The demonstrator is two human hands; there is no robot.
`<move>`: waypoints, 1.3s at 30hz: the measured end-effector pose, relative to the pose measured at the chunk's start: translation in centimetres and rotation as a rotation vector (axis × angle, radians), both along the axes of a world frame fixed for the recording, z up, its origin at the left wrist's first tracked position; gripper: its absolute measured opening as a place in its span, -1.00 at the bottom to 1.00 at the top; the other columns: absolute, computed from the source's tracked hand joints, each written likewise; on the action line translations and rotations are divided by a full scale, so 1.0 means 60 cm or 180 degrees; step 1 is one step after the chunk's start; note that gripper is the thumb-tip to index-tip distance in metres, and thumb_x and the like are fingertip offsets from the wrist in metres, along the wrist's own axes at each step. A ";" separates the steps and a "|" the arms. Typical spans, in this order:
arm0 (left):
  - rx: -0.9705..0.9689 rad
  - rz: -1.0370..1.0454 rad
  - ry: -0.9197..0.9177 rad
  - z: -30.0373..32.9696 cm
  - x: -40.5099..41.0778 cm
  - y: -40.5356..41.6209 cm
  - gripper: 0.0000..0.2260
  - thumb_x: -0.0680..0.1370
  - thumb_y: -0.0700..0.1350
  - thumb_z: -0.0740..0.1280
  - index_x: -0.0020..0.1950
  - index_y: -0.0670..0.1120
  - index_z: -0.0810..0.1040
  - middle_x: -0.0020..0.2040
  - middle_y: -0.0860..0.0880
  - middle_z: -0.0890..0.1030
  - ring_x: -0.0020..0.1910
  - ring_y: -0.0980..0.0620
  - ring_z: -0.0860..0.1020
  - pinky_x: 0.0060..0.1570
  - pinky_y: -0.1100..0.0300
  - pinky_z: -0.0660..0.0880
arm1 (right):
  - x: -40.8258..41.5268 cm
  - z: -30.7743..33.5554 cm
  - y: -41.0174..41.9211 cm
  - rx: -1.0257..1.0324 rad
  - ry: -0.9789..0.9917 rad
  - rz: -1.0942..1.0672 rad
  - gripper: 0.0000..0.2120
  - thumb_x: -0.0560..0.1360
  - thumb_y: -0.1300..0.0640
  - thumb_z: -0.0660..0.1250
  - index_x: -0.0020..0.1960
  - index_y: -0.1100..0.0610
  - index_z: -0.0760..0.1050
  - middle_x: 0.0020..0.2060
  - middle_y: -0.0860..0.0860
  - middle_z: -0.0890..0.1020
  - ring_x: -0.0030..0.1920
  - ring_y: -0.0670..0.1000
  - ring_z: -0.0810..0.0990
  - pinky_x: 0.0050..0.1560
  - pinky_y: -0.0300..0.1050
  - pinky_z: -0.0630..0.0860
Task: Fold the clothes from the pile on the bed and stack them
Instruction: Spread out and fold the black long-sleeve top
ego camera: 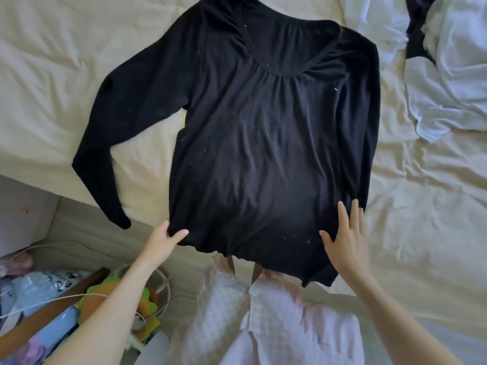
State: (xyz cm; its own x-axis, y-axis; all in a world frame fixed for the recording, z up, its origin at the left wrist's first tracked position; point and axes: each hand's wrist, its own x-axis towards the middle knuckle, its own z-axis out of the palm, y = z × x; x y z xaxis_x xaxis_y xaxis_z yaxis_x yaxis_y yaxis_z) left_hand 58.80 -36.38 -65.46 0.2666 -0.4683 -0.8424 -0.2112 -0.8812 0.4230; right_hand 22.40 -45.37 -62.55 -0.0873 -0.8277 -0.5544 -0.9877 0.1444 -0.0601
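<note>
A black long-sleeved top (263, 133) lies spread flat on the cream bed sheet (52, 83), neckline away from me, hem over the near edge of the bed. Its left sleeve angles out and down to the left; the right sleeve lies along the body. My left hand (164, 237) pinches the hem's left corner between thumb and fingers. My right hand (345, 235) presses flat on the lower right of the top with fingers spread. A pile of white clothes with a dark piece (448, 61) lies at the back right of the bed.
Pink dotted trousers (276, 320) on my legs fill the bottom centre. To the lower left, on the floor beside the bed, lie colourful items (52, 299), a white cable and a wooden bar. A pale cabinet (23, 214) stands at the left edge.
</note>
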 end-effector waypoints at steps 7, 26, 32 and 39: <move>-0.0019 -0.0282 -0.1320 0.033 -0.004 0.021 -0.67 0.56 -0.25 0.26 0.31 -0.19 0.33 0.14 -0.19 0.47 0.06 -0.22 0.51 -0.07 0.00 0.39 | -0.013 0.004 0.009 -0.0397 -0.0865 -0.1402 -0.58 0.55 0.16 0.29 0.37 0.17 0.30 0.48 0.09 0.19 0.45 0.12 0.22 0.39 0.05 0.27; -0.1323 -0.3445 -0.1445 0.060 -0.376 -0.212 -0.52 0.64 -0.06 0.08 0.54 0.02 0.03 0.57 -0.02 -0.08 0.53 -0.06 -0.17 0.47 -0.06 -0.12 | -0.298 0.085 -0.356 -0.1368 -0.0794 -0.2567 -0.72 0.43 0.15 0.30 0.11 0.10 0.61 -0.02 0.11 0.65 -0.01 0.02 0.56 0.11 -0.09 0.46; -0.1031 -0.3386 -0.1446 0.060 -0.442 -0.244 -0.57 0.63 -0.08 0.11 0.50 0.00 0.16 0.54 -0.09 0.05 0.53 -0.06 -0.06 0.49 -0.08 -0.05 | -0.344 0.057 -0.458 -0.1564 -0.1366 -0.3328 -0.73 0.45 0.23 0.26 0.11 0.08 0.56 0.04 0.09 0.62 0.08 0.10 0.60 0.14 -0.03 0.54; -0.1343 -0.3019 -0.2138 0.066 -0.514 -0.284 -0.73 0.48 0.04 0.38 0.09 -0.09 0.57 -0.01 -0.04 0.51 -0.04 -0.03 0.46 -0.06 0.09 0.38 | -0.245 0.024 -0.391 -0.0760 -0.1946 -0.3578 -0.73 0.49 -0.07 0.32 -0.11 0.14 0.38 -0.19 0.06 0.53 -0.21 0.04 0.50 -0.13 -0.10 0.45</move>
State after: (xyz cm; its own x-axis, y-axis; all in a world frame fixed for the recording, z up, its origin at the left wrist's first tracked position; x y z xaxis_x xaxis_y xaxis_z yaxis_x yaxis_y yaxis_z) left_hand 27.95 -53.40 -61.50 -0.0052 -0.9139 -0.4060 -0.9768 -0.0823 0.1977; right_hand 7.70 -68.82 -61.12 -0.5801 -0.5502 -0.6006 -0.1375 0.7929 -0.5936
